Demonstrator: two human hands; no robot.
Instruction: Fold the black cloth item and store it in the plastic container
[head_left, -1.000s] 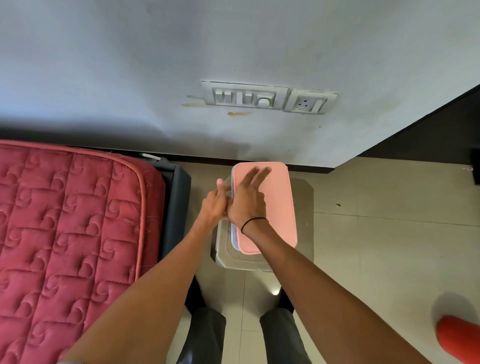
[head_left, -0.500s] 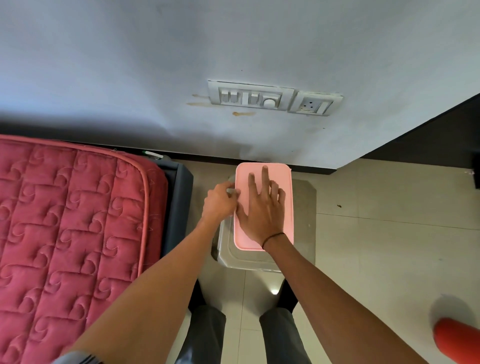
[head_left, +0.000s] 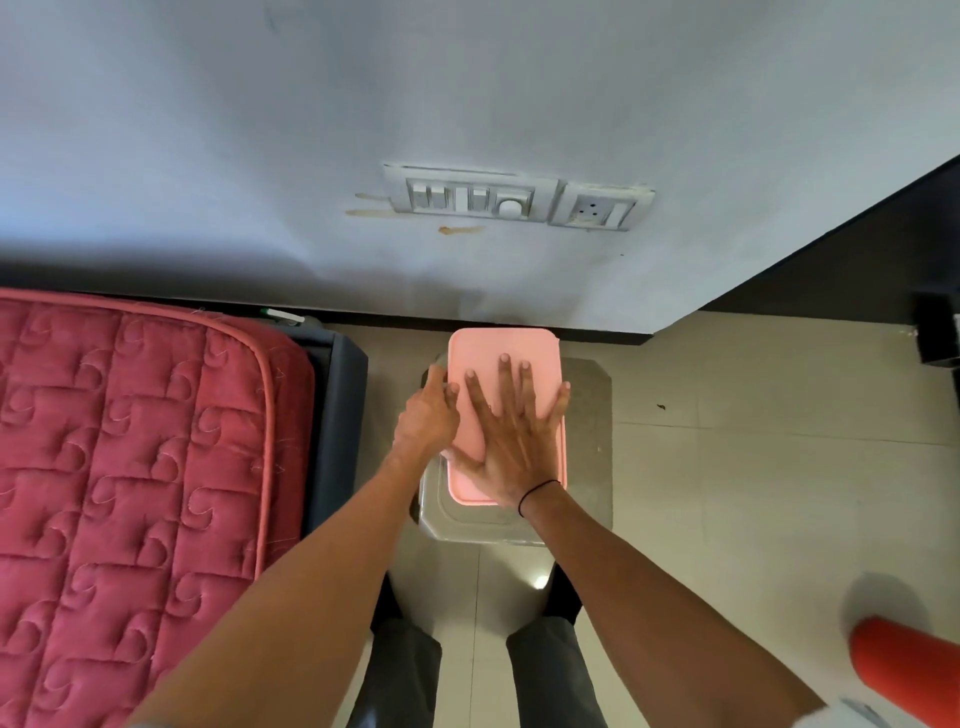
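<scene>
A plastic container with a pink lid (head_left: 501, 345) rests on a small grey stool (head_left: 584, 447) by the wall. My right hand (head_left: 511, 441) lies flat on the lid, fingers spread, palm pressing down. My left hand (head_left: 428, 415) curls around the container's left edge, its thumb on the lid's rim. The black cloth item is not visible; the lid covers the container's inside.
A red quilted mattress (head_left: 130, 467) on a dark frame (head_left: 340, 415) lies close to the left of the stool. The wall with a switch panel (head_left: 470, 196) and socket (head_left: 597, 208) stands right behind. A red object (head_left: 909, 670) sits on the tiled floor at lower right.
My right hand has turned from the lid's left side to lie flat across its middle, fingers spreading wider. The lid has settled squarely onto the container. My left hand stays at the left edge.
</scene>
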